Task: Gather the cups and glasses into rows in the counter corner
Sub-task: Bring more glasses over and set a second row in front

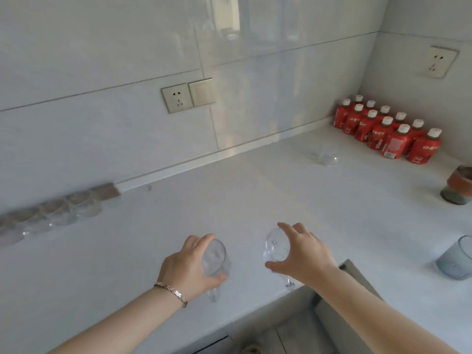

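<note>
Clear glass is filling both hands: the left hand (190,264) is wrapping its fingers around one clear glass (215,256), and the right hand (301,254) is clasping a second clear glass (275,247) from the side, both near the front edge of the white counter (255,190); whether they are resting on it or lifted just off it is hard to tell. Along the wall at the far left, a blurred row of clear glasses (63,213) is already standing, so the gathering looks partly done. Several pieces are waiting elsewhere: a small clear glass (328,157) near the red bottles (388,131) in the right corner, a brown and grey cup (458,186) at the right edge, and a bluish tumbler (456,259) nearer the front. By this reckoning, the two held glasses and those three are left to line up.
</note>
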